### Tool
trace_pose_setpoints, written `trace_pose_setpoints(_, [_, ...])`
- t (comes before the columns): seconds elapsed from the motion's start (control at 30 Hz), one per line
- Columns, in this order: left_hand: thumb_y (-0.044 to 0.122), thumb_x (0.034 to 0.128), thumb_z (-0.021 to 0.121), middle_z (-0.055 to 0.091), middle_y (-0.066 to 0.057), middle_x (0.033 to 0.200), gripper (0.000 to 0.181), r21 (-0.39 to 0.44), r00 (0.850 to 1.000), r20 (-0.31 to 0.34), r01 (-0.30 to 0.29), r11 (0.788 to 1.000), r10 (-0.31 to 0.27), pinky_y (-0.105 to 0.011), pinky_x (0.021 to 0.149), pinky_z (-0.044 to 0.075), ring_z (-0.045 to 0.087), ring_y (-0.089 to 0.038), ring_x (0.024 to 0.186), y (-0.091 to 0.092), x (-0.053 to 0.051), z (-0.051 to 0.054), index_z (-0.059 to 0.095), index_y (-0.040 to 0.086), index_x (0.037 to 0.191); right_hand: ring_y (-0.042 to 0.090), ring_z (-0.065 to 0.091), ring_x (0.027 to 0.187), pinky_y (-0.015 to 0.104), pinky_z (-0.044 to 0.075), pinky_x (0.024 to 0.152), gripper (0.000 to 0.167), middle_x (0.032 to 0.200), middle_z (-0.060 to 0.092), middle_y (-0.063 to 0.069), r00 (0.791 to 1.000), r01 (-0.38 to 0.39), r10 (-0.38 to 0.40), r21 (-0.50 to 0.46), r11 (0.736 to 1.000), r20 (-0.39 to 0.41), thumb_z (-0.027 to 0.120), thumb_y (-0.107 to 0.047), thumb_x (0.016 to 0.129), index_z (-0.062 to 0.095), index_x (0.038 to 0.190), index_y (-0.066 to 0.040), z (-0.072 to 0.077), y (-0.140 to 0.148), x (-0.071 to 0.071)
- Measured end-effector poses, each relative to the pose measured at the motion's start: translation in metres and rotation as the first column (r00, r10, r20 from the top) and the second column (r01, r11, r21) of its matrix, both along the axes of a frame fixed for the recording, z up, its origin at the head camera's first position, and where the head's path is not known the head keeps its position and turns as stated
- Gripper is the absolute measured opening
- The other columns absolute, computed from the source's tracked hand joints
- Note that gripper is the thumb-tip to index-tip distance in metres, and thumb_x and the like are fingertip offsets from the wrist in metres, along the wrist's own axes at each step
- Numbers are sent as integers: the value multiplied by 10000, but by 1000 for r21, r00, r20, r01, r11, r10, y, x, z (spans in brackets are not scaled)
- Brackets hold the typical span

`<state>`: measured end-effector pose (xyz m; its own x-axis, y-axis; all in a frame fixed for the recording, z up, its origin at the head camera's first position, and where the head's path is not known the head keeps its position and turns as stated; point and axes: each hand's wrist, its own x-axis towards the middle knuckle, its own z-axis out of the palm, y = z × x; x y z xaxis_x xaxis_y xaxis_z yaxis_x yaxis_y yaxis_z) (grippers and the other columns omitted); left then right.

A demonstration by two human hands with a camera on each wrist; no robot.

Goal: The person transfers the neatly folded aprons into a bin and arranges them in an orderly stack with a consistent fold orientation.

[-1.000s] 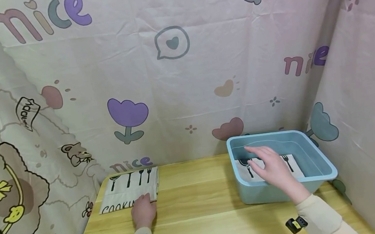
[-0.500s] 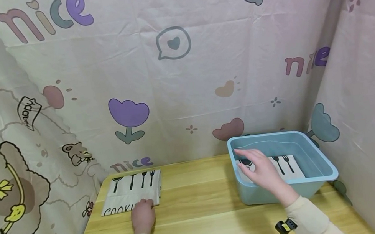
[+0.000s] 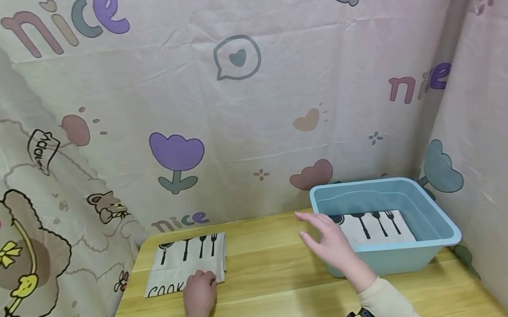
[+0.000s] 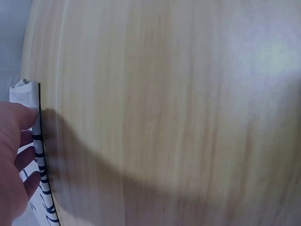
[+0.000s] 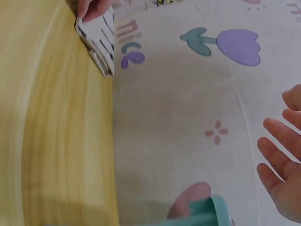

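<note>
On the left of the table lies a folded white cloth printed with dark utensils and lettering. My left hand pinches its near edge toward the right corner; in the left wrist view the thumb and curled fingers meet the folded layers. Over the left rim of a blue plastic bin, my right hand hovers with spread fingers, holding nothing. Inside that bin rests a second folded cloth with the same print, its near part hidden by the bin's wall.
A pale printed curtain hangs behind the wooden table and along both sides. The bin stands at the table's right, close to the curtain. Bare wood lies between the left cloth and the bin.
My right hand has moved left from above the bin's inside to its left rim. The left cloth has slid slightly right and nearer to me along with my left hand.
</note>
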<state>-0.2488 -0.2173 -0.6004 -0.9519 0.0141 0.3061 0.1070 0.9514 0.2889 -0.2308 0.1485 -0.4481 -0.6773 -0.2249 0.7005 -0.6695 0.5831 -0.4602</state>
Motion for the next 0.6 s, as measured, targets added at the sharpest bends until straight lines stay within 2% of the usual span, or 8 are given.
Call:
trace_pose_setpoints(0.13, [91,819,771,592,-54,794,57,5,1000,2,-4,1000,4,-456,587,469,537,-274,715,4,3,1,724,104,848,236,604,1113,448,471,949,414,1181,690,24,999,-17,17,-10,1000,35,744,-96,862,655,1266,-88,-5,-13,2])
trace_pose_setpoints(0.33, [89,791,792,578,-33,771,82,5,1000,-19,4,1000,-4,-425,580,461,524,-252,699,12,6,-2,723,115,826,229,596,1134,449,467,960,421,1188,687,9,995,-44,47,-40,998,88,744,-79,865,648,1274,-82,-14,-27,4])
trace_pose_setpoints(0.6, [103,784,792,572,-19,768,83,-6,1000,-19,11,1000,-11,-412,567,454,523,-237,698,30,12,-4,729,131,829,253,618,1097,471,475,935,413,1156,703,26,994,-15,28,-115,993,110,756,-40,836,661,1238,-54,-32,-42,10])
